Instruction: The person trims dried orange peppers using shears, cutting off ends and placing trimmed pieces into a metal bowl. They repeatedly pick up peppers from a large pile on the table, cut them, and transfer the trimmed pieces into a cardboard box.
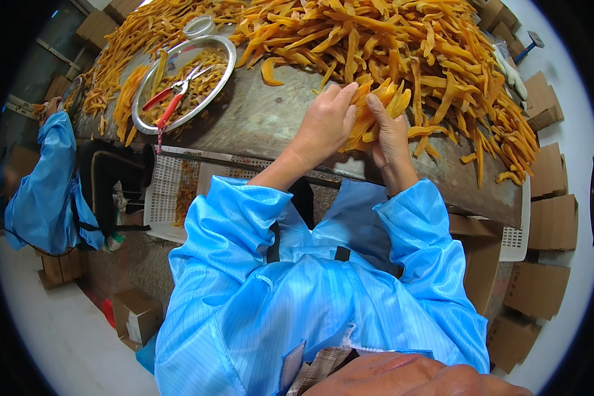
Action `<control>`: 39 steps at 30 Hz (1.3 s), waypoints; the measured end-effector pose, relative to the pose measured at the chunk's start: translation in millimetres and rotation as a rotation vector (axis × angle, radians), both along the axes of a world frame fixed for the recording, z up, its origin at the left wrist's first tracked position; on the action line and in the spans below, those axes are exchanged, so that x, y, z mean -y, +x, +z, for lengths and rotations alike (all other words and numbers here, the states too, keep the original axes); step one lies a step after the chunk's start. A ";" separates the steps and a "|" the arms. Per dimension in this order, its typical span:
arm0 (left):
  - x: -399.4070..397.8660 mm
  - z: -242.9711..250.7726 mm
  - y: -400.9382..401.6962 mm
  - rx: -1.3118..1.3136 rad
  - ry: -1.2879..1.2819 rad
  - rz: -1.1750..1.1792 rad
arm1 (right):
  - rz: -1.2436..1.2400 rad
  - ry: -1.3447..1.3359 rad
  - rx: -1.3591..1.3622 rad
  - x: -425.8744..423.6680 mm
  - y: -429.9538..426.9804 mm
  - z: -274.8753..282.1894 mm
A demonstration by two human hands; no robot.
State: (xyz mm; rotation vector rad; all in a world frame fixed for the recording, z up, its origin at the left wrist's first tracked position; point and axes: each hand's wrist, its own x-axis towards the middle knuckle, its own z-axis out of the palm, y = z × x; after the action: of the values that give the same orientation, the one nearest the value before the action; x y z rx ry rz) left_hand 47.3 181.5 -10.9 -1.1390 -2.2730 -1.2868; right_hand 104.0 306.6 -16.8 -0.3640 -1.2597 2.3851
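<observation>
A bunch of orange dried strips [361,123], which look like sweet potato, is held between both hands above the table's near edge. My left hand [324,121] has its fingers curled against the left side of the bunch. My right hand [392,136] grips it from the right, thumb pointing up along the strips. Just beyond my hands rises a large heap of the same strips [346,39]. To the left, a round metal basin [228,74] contains small trimmings [210,64]. Red-handled pruning shears [179,88] lie across it, a cord hanging from one handle.
A clear round container [199,26] stands behind the basin on the metal-topped table [272,119]. White perforated crates [166,188] sit below. At the far left a co-worker's blue sleeve [57,138] reaches the table. Cardboard boxes [552,222] line the right wall; a white glove [512,74] lies beside the heap.
</observation>
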 end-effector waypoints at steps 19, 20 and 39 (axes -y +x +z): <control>14.9 17.6 10.7 -0.107 -0.064 -0.153 | 0.143 0.093 -0.013 -2.3 10.0 17.8; 15.3 18.4 9.7 -0.084 -0.049 -0.171 | 0.152 0.082 -0.016 -2.8 11.0 19.4; -9.9 71.7 -29.2 0.089 -0.003 -0.135 | 0.236 0.496 0.025 3.4 10.2 30.1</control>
State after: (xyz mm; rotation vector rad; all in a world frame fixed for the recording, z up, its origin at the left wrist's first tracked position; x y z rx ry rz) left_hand 18.2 191.5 60.8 -1.2800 -2.2951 -1.4114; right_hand 114.3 303.2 13.3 -0.0956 -1.9302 2.1442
